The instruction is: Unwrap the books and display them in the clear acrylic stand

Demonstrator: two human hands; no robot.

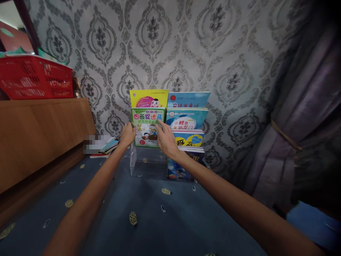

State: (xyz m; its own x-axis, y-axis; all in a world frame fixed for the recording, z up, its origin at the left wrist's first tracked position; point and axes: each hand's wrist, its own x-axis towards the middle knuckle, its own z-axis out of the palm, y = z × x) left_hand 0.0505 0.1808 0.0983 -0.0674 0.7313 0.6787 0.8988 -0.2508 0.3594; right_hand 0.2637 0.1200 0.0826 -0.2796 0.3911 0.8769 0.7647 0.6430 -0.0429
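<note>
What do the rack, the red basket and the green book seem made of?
Rack: likely clear, smooth plastic, perhaps acrylic; the patterned blue surface shows through.
Red basket: probably moulded plastic, faintly shiny, with slotted walls.
Green book: seemingly paper, with a smooth colour-printed cover; gloss unclear.

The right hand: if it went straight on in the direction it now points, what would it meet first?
Most likely the green book: the right hand is at the book's right edge. Depth is unclear here, so I cannot tell whether they touch.
</note>
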